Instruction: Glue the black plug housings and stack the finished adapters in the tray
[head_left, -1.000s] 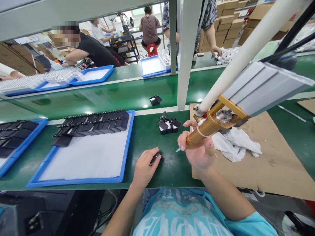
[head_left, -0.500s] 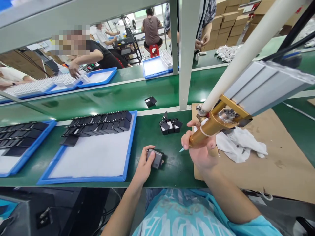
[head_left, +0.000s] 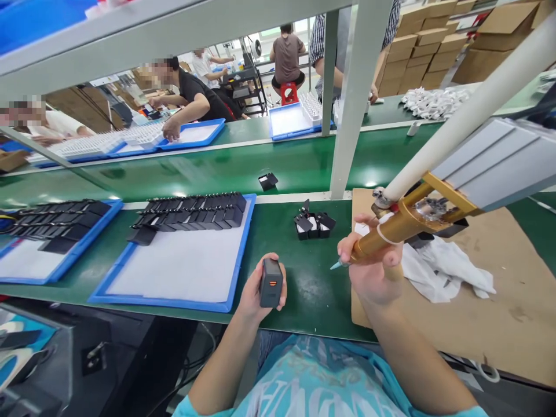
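My left hand [head_left: 251, 294] is closed around a small black plastic box [head_left: 270, 285], held upright over the bench with an orange mark on the face toward me. The fingers wrap both of its sides. In my right hand [head_left: 369, 278] is a gold-coloured dispenser gun [head_left: 382, 234], its thin pale-blue nozzle [head_left: 336, 264] pointing down to the left. The nozzle tip is apart from the box. Just beyond my hands, several open black cases [head_left: 313, 227] with white inside stand on the green bench [head_left: 310, 289].
A blue tray [head_left: 163, 301] with rows of black boxes lies left, a second tray [head_left: 56, 272] beyond it. White cloth [head_left: 452, 272] lies on cardboard [head_left: 469, 324] at right. A metal post [head_left: 347, 116] rises ahead. One black case [head_left: 268, 181] lies behind the bench edge. People work across.
My left hand has turned the black box upright, bringing the orange-marked face into view. My right hand keeps its grip on the dispenser gun. The camera view has shifted left.
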Motion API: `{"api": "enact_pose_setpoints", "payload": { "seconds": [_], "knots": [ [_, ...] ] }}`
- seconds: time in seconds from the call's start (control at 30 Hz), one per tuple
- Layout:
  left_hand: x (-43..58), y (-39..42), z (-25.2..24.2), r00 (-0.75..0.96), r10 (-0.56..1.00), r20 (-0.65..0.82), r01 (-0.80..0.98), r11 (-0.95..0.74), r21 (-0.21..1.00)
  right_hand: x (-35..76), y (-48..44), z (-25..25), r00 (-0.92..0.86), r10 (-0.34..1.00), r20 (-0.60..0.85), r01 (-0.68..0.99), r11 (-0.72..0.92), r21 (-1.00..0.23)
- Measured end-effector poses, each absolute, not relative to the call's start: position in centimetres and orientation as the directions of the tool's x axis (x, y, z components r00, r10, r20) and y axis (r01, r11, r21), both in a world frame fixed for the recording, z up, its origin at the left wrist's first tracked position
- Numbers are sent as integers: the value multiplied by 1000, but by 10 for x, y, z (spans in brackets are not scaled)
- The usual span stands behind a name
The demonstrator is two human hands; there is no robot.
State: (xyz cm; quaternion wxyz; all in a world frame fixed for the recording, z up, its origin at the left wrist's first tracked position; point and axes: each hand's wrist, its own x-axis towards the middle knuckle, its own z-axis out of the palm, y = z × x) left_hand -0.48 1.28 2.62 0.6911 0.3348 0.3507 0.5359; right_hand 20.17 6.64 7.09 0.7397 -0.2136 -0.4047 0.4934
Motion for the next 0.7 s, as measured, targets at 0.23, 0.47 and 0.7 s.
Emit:
{"api": "enact_pose_setpoints", "payload": {
  "seconds": [0.23,0.47,0.7],
  "knots": [
    [-95,45,44,-236,959,160,793,95,602,202,69,68,228,879,418,-511,473,-717],
    [-201,89,56,-233,960,156,959,253,-124,202,68,68,217,882,419,-523,467,-712],
    [-157,217,109,-53,989,140,998,48,39,198,67,67,237,876,421,-509,481,-714]
  ]
}}
